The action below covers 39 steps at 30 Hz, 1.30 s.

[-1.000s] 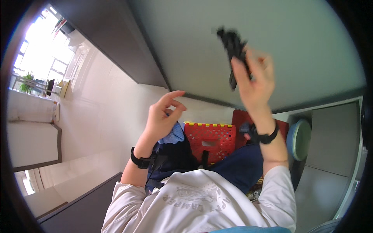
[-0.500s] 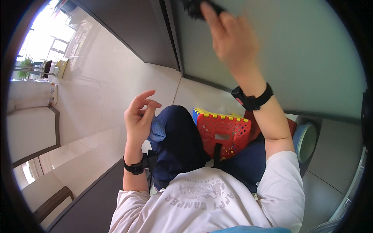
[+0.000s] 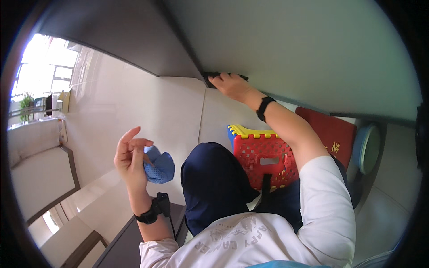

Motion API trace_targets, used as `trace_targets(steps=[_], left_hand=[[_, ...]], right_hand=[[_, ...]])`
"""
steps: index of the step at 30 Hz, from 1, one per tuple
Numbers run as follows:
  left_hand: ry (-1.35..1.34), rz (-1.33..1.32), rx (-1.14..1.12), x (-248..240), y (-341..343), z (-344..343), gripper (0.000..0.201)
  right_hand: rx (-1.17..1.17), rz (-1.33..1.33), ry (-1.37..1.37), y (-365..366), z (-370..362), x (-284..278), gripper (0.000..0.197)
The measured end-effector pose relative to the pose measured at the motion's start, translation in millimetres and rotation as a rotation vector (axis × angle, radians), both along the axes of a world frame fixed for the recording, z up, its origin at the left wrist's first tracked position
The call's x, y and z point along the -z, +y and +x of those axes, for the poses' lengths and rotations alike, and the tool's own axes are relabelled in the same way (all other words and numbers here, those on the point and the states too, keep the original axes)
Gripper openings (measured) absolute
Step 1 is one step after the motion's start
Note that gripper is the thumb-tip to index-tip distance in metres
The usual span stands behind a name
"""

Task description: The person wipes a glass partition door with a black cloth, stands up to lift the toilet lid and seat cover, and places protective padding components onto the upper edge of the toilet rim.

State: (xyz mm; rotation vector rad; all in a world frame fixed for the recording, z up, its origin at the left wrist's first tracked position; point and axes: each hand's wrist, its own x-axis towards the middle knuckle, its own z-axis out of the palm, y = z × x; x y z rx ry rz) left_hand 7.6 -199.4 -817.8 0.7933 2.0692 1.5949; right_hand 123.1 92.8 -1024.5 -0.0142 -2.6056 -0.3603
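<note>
My left hand point(image 3: 132, 156) is raised beside my left knee, its fingers curled and the forefinger partly stretched out. A crumpled blue cloth point(image 3: 160, 166) with a dotted texture hangs from its palm side. My right hand point(image 3: 230, 86) reaches forward and presses a flat black thing point(image 3: 241, 77), whose kind I cannot make out, against the low corner of a frosted glass panel point(image 3: 286, 49). The panel's dark frame point(image 3: 185, 42) meets its lower edge there. Most of the black thing is hidden under my fingers.
A folding step stool point(image 3: 263, 154), red with yellow and blue parts, stands between my knees. Right of it are a red board or box point(image 3: 328, 134) and a round pale-green basin point(image 3: 368, 149). A dark cabinet side point(image 3: 111, 31) rises at the far left; pale floor tiles point(image 3: 152, 107) spread below.
My right hand has come down the glass panel to its low left corner with the black thing. My left hand has moved left and slightly down, off my knee, still holding the blue cloth.
</note>
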Motion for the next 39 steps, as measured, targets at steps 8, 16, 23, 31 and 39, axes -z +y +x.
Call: trace_targets(steps=[8,16,23,31,39], left_hand=[[0.069,-0.048,0.034,8,19,10,0.025],[0.065,-0.057,0.076,-1,58,15,0.020],[-0.075,0.017,0.317,-18,97,67,0.031],[-0.484,0.338,0.004,-24,141,146,0.023],[-0.444,0.237,0.275,6,171,198,0.034]], right_hand=[[0.099,-0.178,-0.464,-1,10,58,0.024],[0.304,-0.868,-0.278,3,101,-43,0.030],[-0.223,-1.698,0.298,-75,85,-216,0.037],[0.077,-1.426,0.100,-61,174,-213,0.068],[0.110,-1.474,0.051,-9,265,-155,0.057]])
